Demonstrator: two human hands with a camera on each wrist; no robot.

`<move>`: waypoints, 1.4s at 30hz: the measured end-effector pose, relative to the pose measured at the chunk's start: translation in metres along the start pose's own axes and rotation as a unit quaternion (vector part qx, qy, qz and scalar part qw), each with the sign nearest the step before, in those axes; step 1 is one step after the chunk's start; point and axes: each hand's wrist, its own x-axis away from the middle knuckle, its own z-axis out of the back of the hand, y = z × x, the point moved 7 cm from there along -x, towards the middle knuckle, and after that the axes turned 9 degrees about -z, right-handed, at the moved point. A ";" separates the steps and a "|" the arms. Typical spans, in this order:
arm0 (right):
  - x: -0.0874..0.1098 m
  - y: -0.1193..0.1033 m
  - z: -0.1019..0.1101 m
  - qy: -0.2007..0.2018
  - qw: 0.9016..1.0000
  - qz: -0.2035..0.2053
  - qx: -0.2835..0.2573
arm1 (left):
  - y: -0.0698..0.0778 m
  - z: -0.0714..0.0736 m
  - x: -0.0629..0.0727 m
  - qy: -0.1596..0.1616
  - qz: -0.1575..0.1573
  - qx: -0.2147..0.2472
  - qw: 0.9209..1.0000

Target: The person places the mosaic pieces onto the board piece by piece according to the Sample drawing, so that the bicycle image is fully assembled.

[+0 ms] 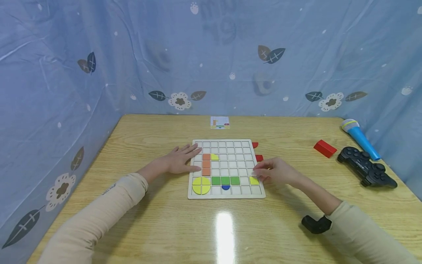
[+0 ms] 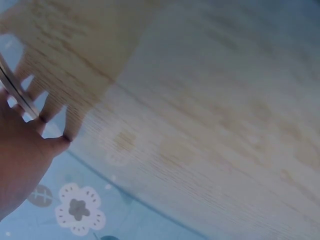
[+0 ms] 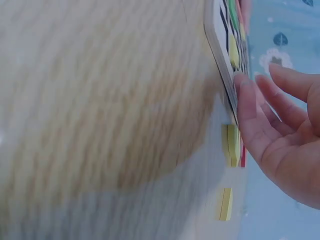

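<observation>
A white grid board (image 1: 232, 151) lies flat on the table. Spread over its left edge is my left hand (image 1: 179, 161), fingers straight. My right hand (image 1: 275, 171) touches the board's right edge with bent fingers, just above a yellow piece (image 1: 254, 180) in the grid; I see nothing between the fingers. Orange squares (image 1: 206, 164) form a column, topped at right by a yellow quarter piece (image 1: 214, 157). Yellow quarters (image 1: 196, 189) make a disc at lower left. Green squares (image 1: 225, 180) form a row above a blue half-round (image 1: 225, 187). In the right wrist view, yellow pieces (image 3: 226, 204) lie beside the board.
Red pieces (image 1: 259, 158) sit by the board's right side. A pattern card (image 1: 219, 122) lies behind it. Farther right are a red block (image 1: 325, 148), a black game controller (image 1: 366, 167) and a blue toy microphone (image 1: 361, 139). A patterned blue curtain (image 1: 204, 66) surrounds the table.
</observation>
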 end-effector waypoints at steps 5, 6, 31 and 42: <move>0.000 0.012 0.021 0.013 0.999 0.014 -0.037 | 0.004 0.003 0.001 -0.002 -0.002 -0.002 1.000; -0.001 0.015 0.025 0.016 0.999 0.017 -0.046 | 0.004 0.003 0.001 -0.001 -0.003 -0.002 1.000; 0.012 0.044 0.062 0.164 0.984 0.009 0.066 | 0.003 0.003 0.002 0.000 0.001 0.000 1.000; 0.011 0.042 0.057 0.174 0.981 0.025 0.081 | 0.000 0.000 0.001 -0.007 0.008 -0.004 1.000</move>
